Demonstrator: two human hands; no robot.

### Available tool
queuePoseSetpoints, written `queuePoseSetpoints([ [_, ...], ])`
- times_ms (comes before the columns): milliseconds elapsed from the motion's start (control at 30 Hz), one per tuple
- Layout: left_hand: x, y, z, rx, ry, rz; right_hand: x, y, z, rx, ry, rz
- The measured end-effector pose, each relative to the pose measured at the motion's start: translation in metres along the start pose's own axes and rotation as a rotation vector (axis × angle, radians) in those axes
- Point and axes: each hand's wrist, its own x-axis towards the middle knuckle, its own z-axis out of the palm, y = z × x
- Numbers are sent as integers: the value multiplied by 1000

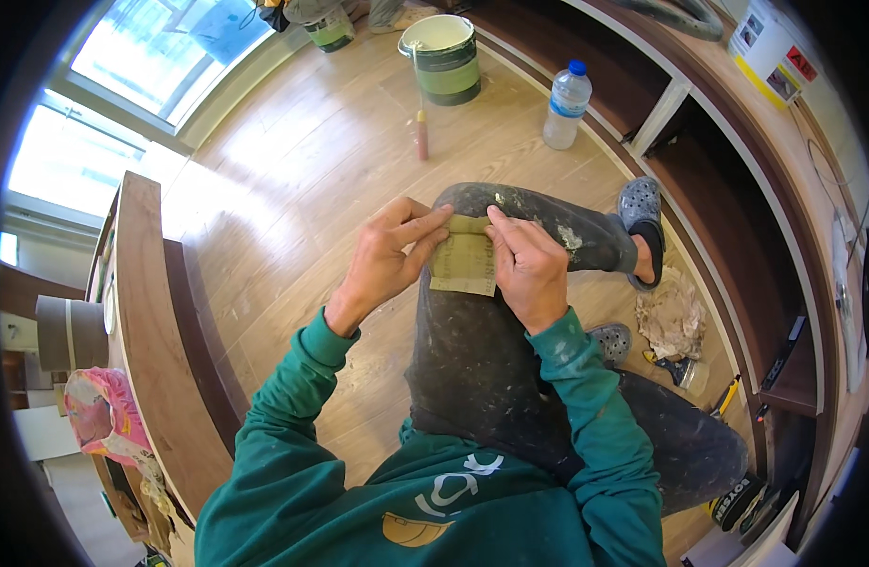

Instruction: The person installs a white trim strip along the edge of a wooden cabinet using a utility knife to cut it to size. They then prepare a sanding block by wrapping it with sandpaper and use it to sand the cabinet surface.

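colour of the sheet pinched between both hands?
The sheet is olive-tan with faint darker markings; it shows best in the head view.

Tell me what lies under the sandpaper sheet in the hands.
Under the sandpaper sheet, a dark, paint-spotted trouser leg shows past its lower edge. The stretch directly beneath is covered, so whether the sheet touches the trouser leg cannot be told.
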Motion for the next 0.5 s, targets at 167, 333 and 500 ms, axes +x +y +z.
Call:
queuePoseSetpoints([
  [167,6,4,-9,100,-106,82,4,-4,-4,-171,-97,-118],
  [333,20,7,-18,452,-242,348,10,1,-8,-392,-194,-253],
  [500,30,7,-21,588,-344,461,13,3,-15,-483,-302,-287],
])
